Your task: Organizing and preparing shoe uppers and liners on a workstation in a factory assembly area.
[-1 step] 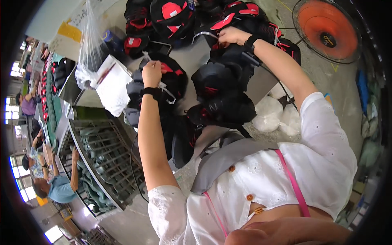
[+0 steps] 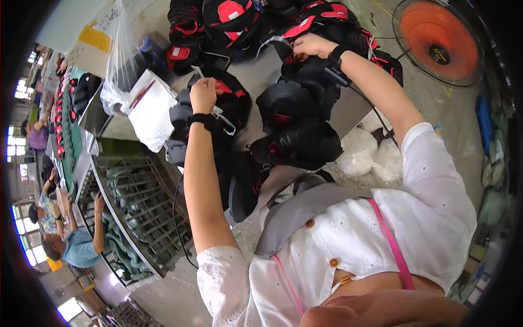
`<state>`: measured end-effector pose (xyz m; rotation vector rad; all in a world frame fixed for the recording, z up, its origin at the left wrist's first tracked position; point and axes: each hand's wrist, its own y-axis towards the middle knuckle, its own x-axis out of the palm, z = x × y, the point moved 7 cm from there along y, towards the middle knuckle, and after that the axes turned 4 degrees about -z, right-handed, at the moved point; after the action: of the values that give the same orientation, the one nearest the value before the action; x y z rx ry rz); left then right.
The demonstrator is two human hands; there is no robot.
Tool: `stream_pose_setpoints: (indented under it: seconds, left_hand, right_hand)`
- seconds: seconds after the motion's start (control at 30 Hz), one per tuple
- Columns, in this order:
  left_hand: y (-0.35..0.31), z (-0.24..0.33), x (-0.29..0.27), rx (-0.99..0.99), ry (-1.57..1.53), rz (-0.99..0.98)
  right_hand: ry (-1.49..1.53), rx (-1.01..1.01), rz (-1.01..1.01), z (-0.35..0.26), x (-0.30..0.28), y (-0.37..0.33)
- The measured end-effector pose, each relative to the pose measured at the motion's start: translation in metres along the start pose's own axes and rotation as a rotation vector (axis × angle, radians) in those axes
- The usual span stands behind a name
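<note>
My left hand (image 2: 204,96) is closed over a black and red shoe (image 2: 235,98) on the left of the worktable. A slim silvery tool (image 2: 224,121) with a bent loop shows below the fist, and a thin pale tip sticks out above it. My right hand (image 2: 309,46) is closed with its fingertips down among black and red shoes at the far right. A curved pale strip (image 2: 270,41) ends close to those fingertips; whether they grip it is hidden. More black shoes (image 2: 294,101) lie between my arms, soles and uppers mixed.
Black and red shoes (image 2: 231,27) crowd the far side. At left are white paper (image 2: 150,122) with a pen, a clear plastic bag (image 2: 117,82) and a blue bottle (image 2: 150,50). A barred rack (image 2: 136,212), people, a fan (image 2: 436,43) and white bags (image 2: 357,150) surround the table.
</note>
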<state>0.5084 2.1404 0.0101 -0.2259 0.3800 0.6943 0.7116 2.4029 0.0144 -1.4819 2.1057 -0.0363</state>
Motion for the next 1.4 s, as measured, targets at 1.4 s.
stream_pose_setpoints:
  seconds: [1.4]
  left_hand:
    - [-0.038, 0.057, -0.033, 0.479, 0.482, -0.460]
  right_hand:
    - [0.290, 0.012, -0.157, -0.103, 0.236, 0.085]
